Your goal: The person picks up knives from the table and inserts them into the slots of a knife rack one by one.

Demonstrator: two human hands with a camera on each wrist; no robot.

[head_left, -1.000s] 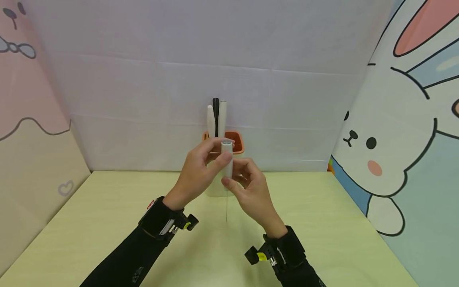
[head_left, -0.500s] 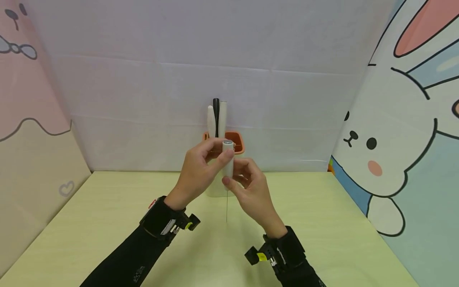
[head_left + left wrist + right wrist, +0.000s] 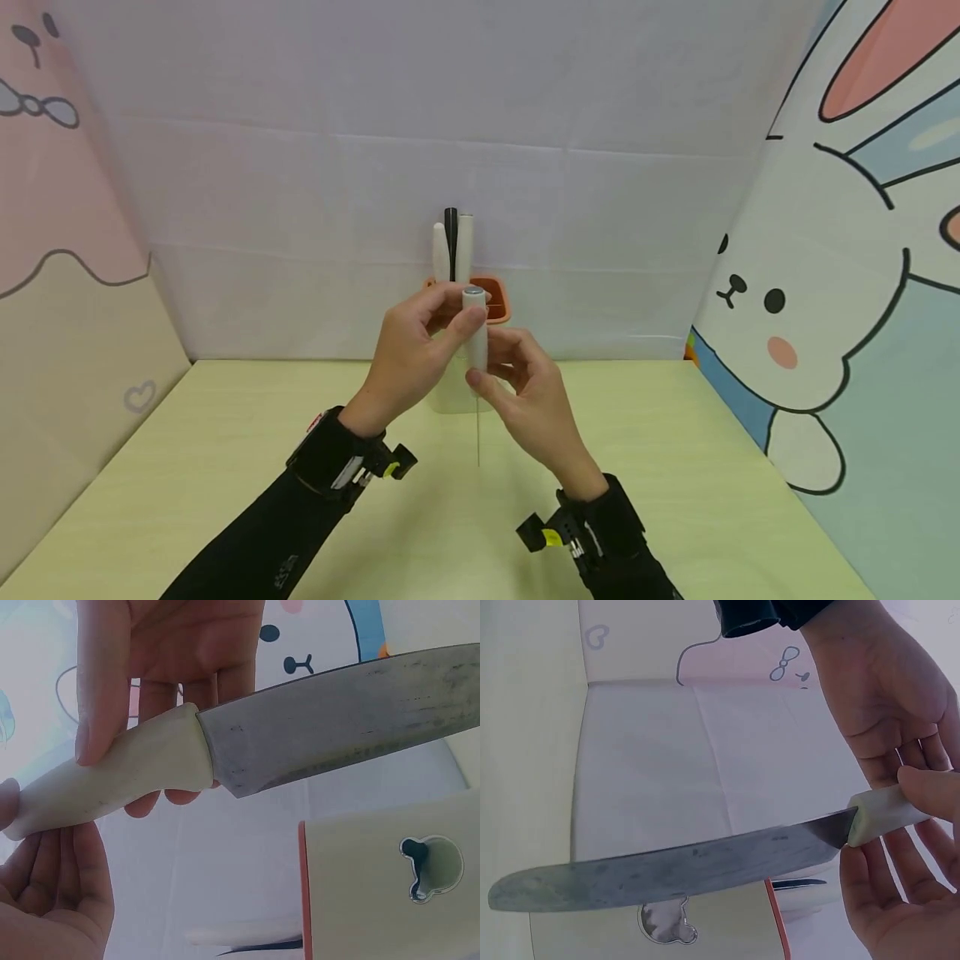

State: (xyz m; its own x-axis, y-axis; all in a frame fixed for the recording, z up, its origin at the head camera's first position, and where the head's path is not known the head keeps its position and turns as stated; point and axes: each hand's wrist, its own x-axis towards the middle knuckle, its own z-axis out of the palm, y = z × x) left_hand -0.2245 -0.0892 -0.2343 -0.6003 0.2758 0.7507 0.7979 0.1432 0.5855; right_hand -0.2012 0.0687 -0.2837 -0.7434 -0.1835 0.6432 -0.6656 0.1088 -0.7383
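A kitchen knife point(image 3: 667, 874) with a white handle and a dark-marked steel blade hangs point down between both hands, its blade nearly edge-on in the head view. My left hand point(image 3: 416, 343) pinches the upper end of the handle point(image 3: 476, 343) between thumb and fingers. Lower down, my right hand point(image 3: 534, 400) holds the handle close to where the blade point(image 3: 337, 720) begins. Behind the hands stands a cream holder point(image 3: 367, 862) with an orange rim point(image 3: 501, 310); my left hand partly hides it.
Two white handles and a black handle point(image 3: 451, 237) stick up from the holder's left part. A bear-shaped window point(image 3: 667, 921) marks its side. The pale yellow table point(image 3: 247, 467) runs back to a white cloth backdrop point(image 3: 360, 200), with printed cartoon panels point(image 3: 802, 333) at both sides.
Both hands keep their hold on the knife. The blade's tip has shifted very slightly to the right, and the left hand has risen a touch.
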